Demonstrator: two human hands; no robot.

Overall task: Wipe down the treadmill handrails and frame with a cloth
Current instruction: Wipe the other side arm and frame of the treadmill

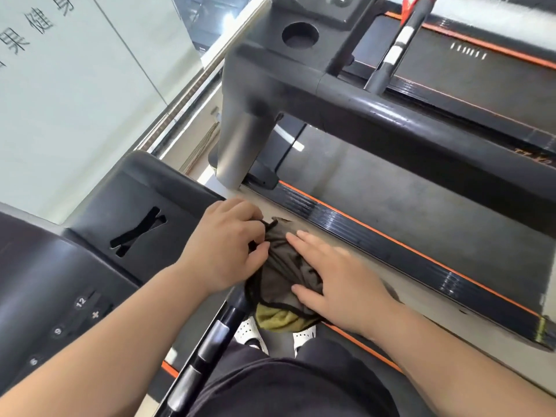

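A crumpled grey-brown cloth [278,266] with a black edge and a yellow-green underside lies bunched over the treadmill's handrail near the console. My left hand [224,248] pinches the cloth's upper edge between curled fingers. Flat on the cloth's right side rests my right hand [340,278], fingers spread and pressing down. The black handrail [210,341] with metal pulse plates runs down toward me below the cloth. The console [90,266], with number buttons, fills the lower left.
A neighbouring treadmill's thick dark handrail [421,124] and grey upright post [240,136] cross the upper middle. Its orange-trimmed side rail [391,254] runs diagonally to the right. A glass wall with characters is at the left. My white shoes [249,332] show below.
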